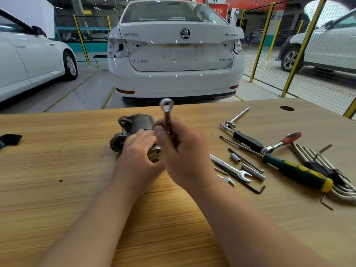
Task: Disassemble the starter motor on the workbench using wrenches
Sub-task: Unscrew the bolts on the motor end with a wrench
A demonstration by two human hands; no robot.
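My left hand (137, 149) lies over the motor (134, 130), fingers curled round its body, pinning it on its side near the middle of the bench (57, 155). My right hand (181, 151) is closed round the shank of a wrench (167, 116), thumb along the front, ring end pointing up and clear of the motor. The lower end is hidden in my palm, so I cannot tell what head it has.

The wrench is on no nut yet and the housing looks whole, so I judge the job is only at its start.

What worries me is that the motor is round and rests on bare wood with one hand to hold it. If a bolt is tight, the pull may roll the motor under my palm, and the ring could jump off and round the nut's corners. My left fingers sit close to the end cap nearest me, about where I expect the wrench must go, and a slip there would bring steel onto my knuckles. A ring that fits loosely would make slipping likelier, and from here I cannot tell if it matches. The spare spanners (231, 167), ratchet (281, 142) and screwdriver (296, 171) lie near my right forearm, and a wide swing could scatter them
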